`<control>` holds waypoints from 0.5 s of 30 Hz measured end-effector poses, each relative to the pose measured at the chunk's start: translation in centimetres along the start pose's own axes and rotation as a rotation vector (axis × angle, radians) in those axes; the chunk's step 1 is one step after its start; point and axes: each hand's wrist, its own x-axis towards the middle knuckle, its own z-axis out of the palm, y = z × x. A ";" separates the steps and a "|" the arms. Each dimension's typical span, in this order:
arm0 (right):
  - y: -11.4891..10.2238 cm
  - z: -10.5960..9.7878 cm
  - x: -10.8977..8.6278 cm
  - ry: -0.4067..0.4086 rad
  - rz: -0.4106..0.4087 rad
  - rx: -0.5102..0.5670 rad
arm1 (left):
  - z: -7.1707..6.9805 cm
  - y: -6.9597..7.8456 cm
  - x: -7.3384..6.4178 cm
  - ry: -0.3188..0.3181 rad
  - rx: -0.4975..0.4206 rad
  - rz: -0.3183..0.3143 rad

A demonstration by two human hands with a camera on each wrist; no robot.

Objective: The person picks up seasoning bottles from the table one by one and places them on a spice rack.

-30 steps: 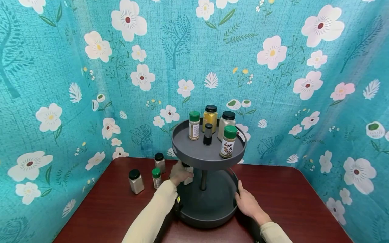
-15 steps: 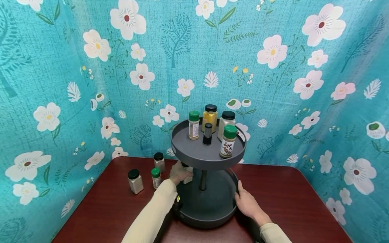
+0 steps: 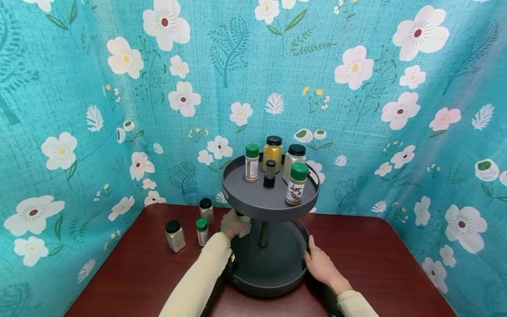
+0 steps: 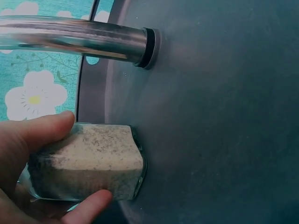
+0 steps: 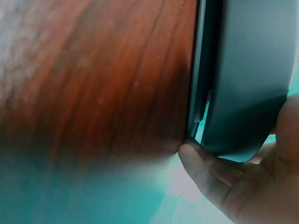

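Note:
A black two-tier turntable rack (image 3: 269,275) stands on the table. Under its upper tray, my left hand (image 3: 233,223) grips a spice jar (image 4: 100,154) by its cap end, at the left side of the lower tray. In the left wrist view the clear jar shows pale, speckled powder; its base is close to the tray floor, though contact cannot be told. On the opposite side, my right hand (image 3: 321,265) holds the lower tray's rim. The right wrist view has the thumb over the rim (image 5: 252,93) and fingers against its outer side.
Left of the rack stand a black-capped jar (image 3: 175,237), a green-capped jar (image 3: 202,232) and another black-capped jar (image 3: 206,212). The upper tray (image 3: 253,199) bears several jars, including a yellow one (image 3: 272,156). A floral curtain (image 3: 253,66) hangs behind the table (image 3: 364,246).
The view shifts very slightly. My left hand stays around the jar at the lower tray, and my right hand stays on the rim; no clear movement of either shows.

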 end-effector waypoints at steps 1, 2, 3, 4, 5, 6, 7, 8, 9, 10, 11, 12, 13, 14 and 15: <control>0.0 0.1 0.0 0.003 -0.005 -0.003 | 0.0 -0.1 0.1 0.001 -0.001 0.000; -0.1 0.1 0.0 0.004 -0.004 -0.005 | 0.0 -0.2 0.1 -0.001 0.002 0.000; -0.1 0.1 0.0 0.004 0.000 -0.004 | 0.0 -0.2 0.2 -0.004 0.006 0.004; -0.1 0.2 0.0 0.003 0.006 0.000 | -0.1 -0.3 0.2 -0.009 0.007 0.006; -0.1 0.2 0.0 0.002 0.005 -0.003 | -0.1 -0.3 0.2 -0.013 0.003 0.007; -0.1 0.2 -0.1 -0.001 0.005 -0.004 | -0.2 -0.3 0.1 -0.017 0.002 0.010; -0.1 0.2 -0.1 -0.004 0.005 -0.002 | -0.3 -0.3 0.0 -0.019 -0.001 0.016; -0.1 0.2 -0.1 -0.009 0.010 -0.001 | -0.4 -0.3 -0.1 -0.020 -0.006 0.026; -0.1 0.2 -0.1 -0.011 0.006 -0.004 | -0.4 -0.3 -0.2 -0.021 -0.014 0.037; -0.1 0.1 -0.2 -0.013 0.002 -0.004 | -0.6 -0.2 -0.3 -0.019 -0.020 0.053; -0.1 0.1 -0.2 -0.012 -0.004 -0.009 | -0.7 -0.2 -0.5 -0.022 -0.027 0.074; -0.1 0.1 -0.1 -0.010 -0.009 -0.012 | -0.9 -0.1 -0.6 -0.022 -0.025 0.091; -0.1 0.1 -0.1 -0.008 -0.014 -0.015 | -1.1 -0.1 -0.7 -0.025 -0.027 0.117; -0.1 0.1 -0.1 -0.005 -0.021 -0.019 | -1.3 0.0 -0.8 -0.028 -0.024 0.139; -0.1 0.1 -0.1 -0.002 -0.030 -0.022 | -1.6 0.1 -0.9 -0.028 -0.020 0.163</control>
